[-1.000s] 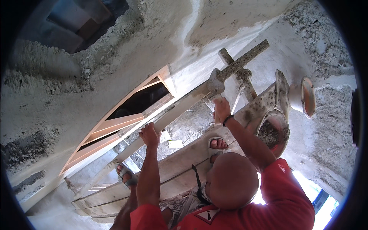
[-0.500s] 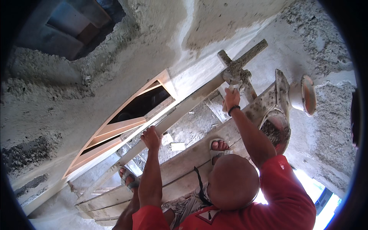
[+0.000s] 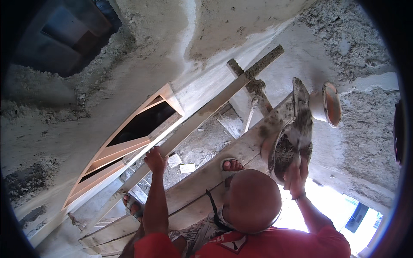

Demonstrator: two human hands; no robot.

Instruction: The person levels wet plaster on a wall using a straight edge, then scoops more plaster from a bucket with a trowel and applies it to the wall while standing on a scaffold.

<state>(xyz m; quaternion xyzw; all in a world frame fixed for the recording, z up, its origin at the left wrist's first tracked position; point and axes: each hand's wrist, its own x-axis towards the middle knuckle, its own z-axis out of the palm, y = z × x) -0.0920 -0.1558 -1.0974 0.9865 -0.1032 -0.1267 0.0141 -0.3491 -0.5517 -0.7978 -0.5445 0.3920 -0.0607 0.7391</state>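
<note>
Long board (image 3: 198, 119) runs slantwise across the work area, beside the wooden frame (image 3: 165, 92) set in the plastered wall. Left hand (image 3: 156, 161) grips it on the lower half, fingers hooked over the edge. Likely reason for the hold: to steady the board one-handed and leave the other arm free. Whether the board bears on the wall or stands slightly off it, I cannot tell from where I stand.

Far end of board: coated with grey mortar, beside a short crosspiece (image 3: 234, 67), likewise crusted. Contact between the two unclear.

Right hand (image 3: 296, 177) is well apart from the board, at the mouth of a bucket (image 3: 267, 148). Fingers bent together; motion blur hides whatever they may grip, so I cannot tell. Bucket holds dark, lumpy mortar (image 3: 282, 158). It sits on the person's right, presumably so the mortar is within easy reach.

Plank platform (image 3: 193, 185) passes beneath the person. One sandalled foot (image 3: 232, 165) rests near its edge; the other (image 3: 134, 206) is farther left, close to the board's lower end. Feet apart: a wide stance, probably for balance.

Pale round-mouthed vessel (image 3: 319, 107) lies beyond the bucket, neither hand near it.
</note>
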